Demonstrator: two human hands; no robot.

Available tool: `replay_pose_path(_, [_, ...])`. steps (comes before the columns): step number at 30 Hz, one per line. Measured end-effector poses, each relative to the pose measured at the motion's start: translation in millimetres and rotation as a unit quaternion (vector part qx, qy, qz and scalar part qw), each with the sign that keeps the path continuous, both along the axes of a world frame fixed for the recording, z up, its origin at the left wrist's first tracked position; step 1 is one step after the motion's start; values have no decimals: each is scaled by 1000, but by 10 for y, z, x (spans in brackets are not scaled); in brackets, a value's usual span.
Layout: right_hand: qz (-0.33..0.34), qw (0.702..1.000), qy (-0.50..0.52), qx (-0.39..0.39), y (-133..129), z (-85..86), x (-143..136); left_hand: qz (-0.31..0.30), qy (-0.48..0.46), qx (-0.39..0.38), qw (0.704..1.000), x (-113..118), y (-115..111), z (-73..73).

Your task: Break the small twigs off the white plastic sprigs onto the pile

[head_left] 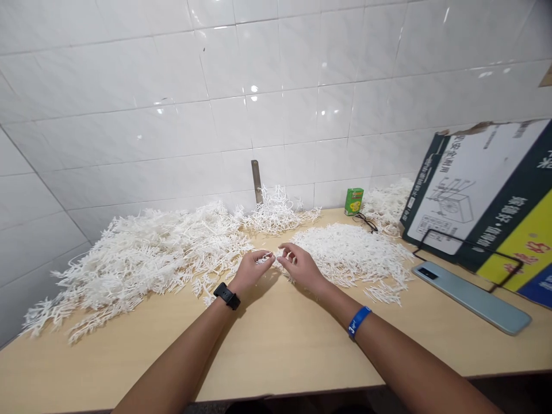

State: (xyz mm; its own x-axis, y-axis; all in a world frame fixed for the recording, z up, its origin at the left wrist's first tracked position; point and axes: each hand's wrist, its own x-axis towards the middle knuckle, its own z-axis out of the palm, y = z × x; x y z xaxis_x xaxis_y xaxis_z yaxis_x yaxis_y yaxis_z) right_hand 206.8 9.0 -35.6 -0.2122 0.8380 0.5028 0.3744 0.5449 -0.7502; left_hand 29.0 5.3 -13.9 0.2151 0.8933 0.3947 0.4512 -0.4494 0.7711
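Observation:
In front of me, my left hand point(252, 269), with a black watch on its wrist, pinches a small white branched plastic piece point(267, 256) between thumb and fingertips. My right hand point(304, 269), a blue band on its wrist, meets it fingertip to fingertip, thumb and forefinger curled at the piece's other end. The fingers partly hide the piece. To the left spreads a big tangled heap of white branched plastic strands point(159, 250). Beside my right hand lies a flatter pile of short white pieces point(349, 250).
A small white heap point(278, 211) lies against the tiled wall by an upright metal ruler point(256, 181). A green box point(354, 201), dark cord point(366, 222) and another white heap point(388, 206) are at back right. A phone point(474, 299) lies before a printed carton point(487, 201) and black wire frame point(470, 244).

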Motion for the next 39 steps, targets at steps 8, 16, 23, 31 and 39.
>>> replay_pose_path(8, [20,999,-31,14,25,-6,3,-18,-5,12,1000,78,-64,2])
replay_pose_path(16, [35,999,-26,-19,3,13,34,23,24,28,999,136,-49,-87])
replay_pose_path(23, [77,995,-58,10,-235,69,-74,157,-25,43,986,-107,176,-74])
replay_pose_path(31, [-175,969,-169,42,132,55,185,21,-157,-16,987,-58,99,-48])
replay_pose_path(39, [-222,969,-107,21,86,64,182,-17,-161,-35,986,16,92,-88])
